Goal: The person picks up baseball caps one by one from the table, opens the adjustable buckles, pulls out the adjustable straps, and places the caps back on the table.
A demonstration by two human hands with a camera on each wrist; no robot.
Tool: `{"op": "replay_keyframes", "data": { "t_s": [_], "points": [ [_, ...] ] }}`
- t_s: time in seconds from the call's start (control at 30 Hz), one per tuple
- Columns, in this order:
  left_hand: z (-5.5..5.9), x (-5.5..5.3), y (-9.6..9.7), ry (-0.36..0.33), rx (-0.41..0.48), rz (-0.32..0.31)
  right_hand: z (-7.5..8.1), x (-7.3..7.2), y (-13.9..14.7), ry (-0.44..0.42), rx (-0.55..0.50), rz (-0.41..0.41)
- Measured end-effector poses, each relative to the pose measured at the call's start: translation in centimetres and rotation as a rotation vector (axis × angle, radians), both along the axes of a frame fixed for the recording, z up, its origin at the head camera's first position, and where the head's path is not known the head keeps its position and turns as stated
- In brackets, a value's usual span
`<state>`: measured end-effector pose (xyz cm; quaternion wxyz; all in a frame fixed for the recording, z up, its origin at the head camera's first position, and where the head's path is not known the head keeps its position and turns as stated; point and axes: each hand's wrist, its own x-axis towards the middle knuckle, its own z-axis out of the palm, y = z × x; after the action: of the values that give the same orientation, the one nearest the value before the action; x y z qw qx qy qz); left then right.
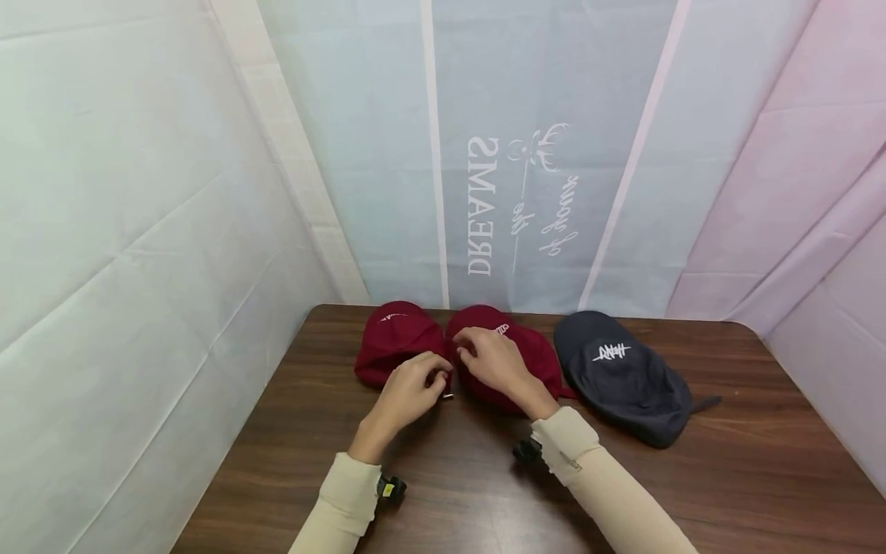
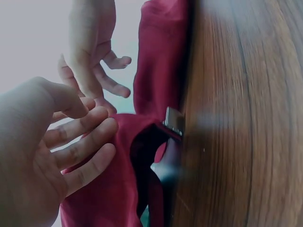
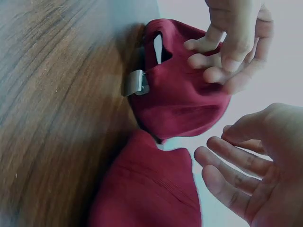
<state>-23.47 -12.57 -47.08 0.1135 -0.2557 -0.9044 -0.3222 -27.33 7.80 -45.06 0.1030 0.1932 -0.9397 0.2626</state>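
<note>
A dark red cap (image 1: 393,342) lies at the left of the row, its back strap opening and metal buckle (image 3: 136,82) facing the near side. Over its near right part is my left hand (image 1: 414,387), fingers loosely bent and gripping nothing. Whether its fingertips touch the cloth is hard to tell. A second dark red cap (image 1: 540,358) with white lettering lies in the middle, partly covered by my right hand (image 1: 494,360). That hand hovers with relaxed, slightly curved fingers and holds nothing; the right wrist view shows its fingertips apart from the caps.
To the right lies a dark navy cap (image 1: 633,385) with white lettering, its strap trailing right. All the caps rest near the far edge of a brown wooden table (image 1: 754,438). Behind hangs a printed cloth (image 1: 388,154), with pale cloth walls on both sides.
</note>
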Motion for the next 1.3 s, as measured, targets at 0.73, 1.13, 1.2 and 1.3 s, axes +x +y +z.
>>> {"op": "replay_keyframes", "data": {
  "t_s": [0.73,1.13,1.2,1.3],
  "points": [
    [0.2,0.4,3.7,0.073,0.023,-0.091,2.5,3.8,6.4,0.031,0.022,0.03],
    [-0.7,0.4,5.9,0.185,-0.041,-0.104,2.3,4.8,10.1,0.016,0.021,0.013],
    [-0.8,0.4,6.2,0.198,-0.05,-0.109,2.3,4.9,10.6,0.015,0.03,0.0],
    [-1.0,0.4,6.7,0.216,-0.056,-0.116,2.0,5.1,11.5,0.021,0.052,-0.015]
  ]
}}
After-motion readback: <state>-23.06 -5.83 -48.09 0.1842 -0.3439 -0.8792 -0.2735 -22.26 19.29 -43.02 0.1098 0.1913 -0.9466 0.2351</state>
